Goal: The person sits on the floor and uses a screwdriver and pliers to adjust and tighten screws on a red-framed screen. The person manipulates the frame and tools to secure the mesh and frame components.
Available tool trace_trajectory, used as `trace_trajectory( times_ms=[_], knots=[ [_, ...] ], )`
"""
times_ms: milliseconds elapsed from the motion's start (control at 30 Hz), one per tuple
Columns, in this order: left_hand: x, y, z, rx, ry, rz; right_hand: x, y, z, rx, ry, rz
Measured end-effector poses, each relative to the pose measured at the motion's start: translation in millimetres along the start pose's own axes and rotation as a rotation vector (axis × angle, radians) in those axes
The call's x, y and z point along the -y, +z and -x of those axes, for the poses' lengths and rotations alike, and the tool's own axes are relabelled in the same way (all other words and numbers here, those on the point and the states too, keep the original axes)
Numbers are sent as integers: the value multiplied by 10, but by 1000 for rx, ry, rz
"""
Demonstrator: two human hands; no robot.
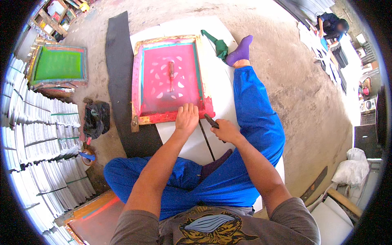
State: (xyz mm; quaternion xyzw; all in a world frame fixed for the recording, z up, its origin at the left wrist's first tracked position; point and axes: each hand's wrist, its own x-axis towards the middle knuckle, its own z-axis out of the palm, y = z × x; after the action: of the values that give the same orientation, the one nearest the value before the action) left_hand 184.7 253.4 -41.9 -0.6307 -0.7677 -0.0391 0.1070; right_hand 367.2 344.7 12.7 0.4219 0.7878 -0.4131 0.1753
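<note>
Screen frame [170, 77], pink mesh in a red and yellow wooden border, lies flat on the white sheet [212, 61] in front of my crossed legs, with a wooden-handled squeegee [171, 75] resting on the mesh. My left hand [186, 117] lies open, palm down, fingers spread over the near edge of the frame. To hold it well, I judge the weight should go straight down through the palm so the frame cannot slide on the sheet (a small slip would smear the pattern). My right hand [226, 130] is closed around a dark tool [211, 121], its tip pointing toward the frame's near right corner; what kind of tool it is I cannot tell. Both forearms reach forward over my blue trousers [245, 163], left arm nearly straight, right arm bent at the elbow and angled inward. A green screen [58, 64] lies well apart to the left, beside stacks of white sheets [45, 134].
</note>
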Motion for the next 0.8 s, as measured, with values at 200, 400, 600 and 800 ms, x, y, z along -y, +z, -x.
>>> trace_trajectory(
  times_ms=[200, 400, 600, 800],
  knots=[
    [70, -31, -46, 150, -62, 133, 119, -66, -38, -16, -127, 113],
    [319, -276, -38, 98, -198, 353, 152, -201, -326, 268, -60, -122],
    [431, -347, 193, 136, -168, 325, 438, -446, -403, 505, 108, -183],
    [420, -230, 293, 14, -172, 373, 453, -538, -549, 596, 215, -125]
  ],
)
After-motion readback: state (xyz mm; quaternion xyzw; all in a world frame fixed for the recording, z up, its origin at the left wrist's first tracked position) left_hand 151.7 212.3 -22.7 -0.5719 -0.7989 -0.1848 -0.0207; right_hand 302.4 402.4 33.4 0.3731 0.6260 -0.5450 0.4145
